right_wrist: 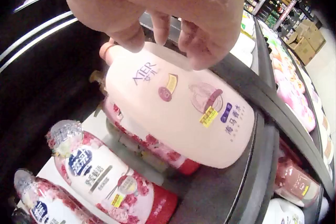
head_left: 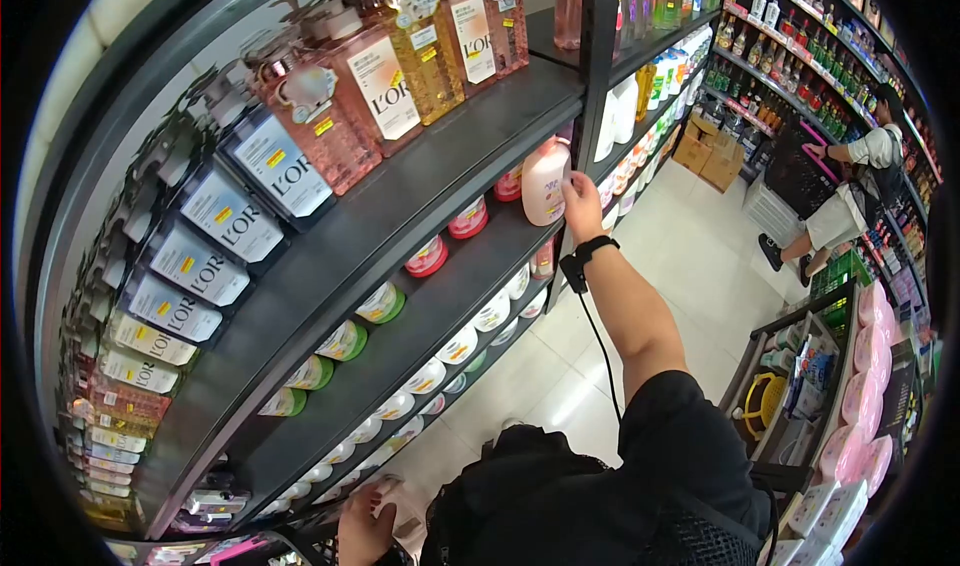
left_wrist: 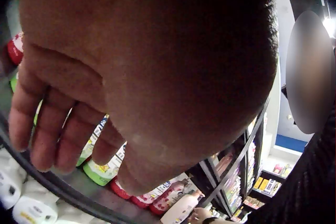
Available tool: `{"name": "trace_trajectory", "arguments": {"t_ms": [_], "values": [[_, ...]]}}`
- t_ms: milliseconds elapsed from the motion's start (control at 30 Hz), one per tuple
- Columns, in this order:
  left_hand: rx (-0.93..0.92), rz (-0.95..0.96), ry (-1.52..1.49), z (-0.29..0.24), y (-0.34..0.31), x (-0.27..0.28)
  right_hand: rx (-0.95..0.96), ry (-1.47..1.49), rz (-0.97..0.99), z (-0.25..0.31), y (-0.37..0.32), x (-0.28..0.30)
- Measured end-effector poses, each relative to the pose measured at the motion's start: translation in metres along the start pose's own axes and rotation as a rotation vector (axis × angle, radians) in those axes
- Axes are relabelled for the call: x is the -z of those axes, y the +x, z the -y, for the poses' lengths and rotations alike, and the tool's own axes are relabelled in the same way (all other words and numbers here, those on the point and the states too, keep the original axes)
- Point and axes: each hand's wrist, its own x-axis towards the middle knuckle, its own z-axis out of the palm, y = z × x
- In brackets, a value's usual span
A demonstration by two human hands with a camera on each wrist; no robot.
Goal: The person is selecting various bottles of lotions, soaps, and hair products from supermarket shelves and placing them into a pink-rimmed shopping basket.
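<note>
A pale pink bottle (head_left: 545,183) stands at the end of the middle shelf, and my right hand (head_left: 584,209) grips its side. In the right wrist view the fingers of my right hand (right_wrist: 157,22) curl over the upper edge of the pink bottle (right_wrist: 178,103), which looks tilted. Red-based floral bottles (right_wrist: 113,176) are beside it. My left hand (head_left: 366,526) is low by the lower shelves, fingers loosely bent. The left wrist view shows the left hand (left_wrist: 142,71) palm side, holding nothing, with green-based bottles (left_wrist: 100,171) beyond it.
Large pump bottles (head_left: 380,81) line the upper shelf (head_left: 400,196). White-capped containers (head_left: 457,346) fill the shelf below. A person (head_left: 850,176) stands across the aisle at the right, near cardboard boxes (head_left: 708,156). Pink packs (head_left: 862,396) are stacked behind my right arm.
</note>
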Motion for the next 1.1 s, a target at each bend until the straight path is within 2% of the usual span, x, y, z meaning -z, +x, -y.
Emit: {"name": "trace_trajectory", "arguments": {"t_ms": [133, 167, 400, 567, 667, 700, 800, 867, 933, 967, 1100], "values": [[0.07, -0.01, 0.021, 0.005, 0.001, -0.012, 0.103, -0.184, -0.087, -0.008, 0.001, -0.014], [0.089, 0.004, 0.023, 0.003, 0.001, -0.012, 0.183, -0.279, -0.122, -0.013, -0.003, -0.019], [0.085, 0.011, -0.06, 0.002, 0.008, -0.022, 0.029, -0.197, -0.104, 0.0, -0.026, -0.036], [0.03, -0.003, -0.026, 0.003, 0.019, -0.027, 0.183, -0.313, -0.088, -0.011, -0.039, -0.037], [0.055, -0.02, -0.041, -0.002, 0.018, -0.027, 0.073, -0.176, -0.112, 0.001, -0.03, -0.035], [0.063, -0.024, -0.035, -0.005, 0.016, -0.026, 0.023, -0.111, -0.081, 0.018, -0.026, -0.032], [0.077, -0.029, -0.034, -0.008, 0.012, -0.026, 0.078, 0.083, -0.01, 0.002, 0.001, -0.041], [0.088, -0.035, -0.031, 0.0, 0.009, -0.031, 0.006, 0.177, 0.116, -0.012, 0.027, -0.046], [0.064, -0.045, -0.046, 0.002, 0.002, -0.035, 0.008, 0.028, 0.192, -0.001, 0.038, -0.041], [0.069, -0.051, -0.054, -0.002, 0.002, -0.035, -0.006, 0.083, 0.224, -0.014, 0.048, -0.046], [0.105, -0.066, -0.069, -0.011, -0.005, -0.034, -0.097, 0.131, 0.387, 0.029, 0.032, -0.029]]}}
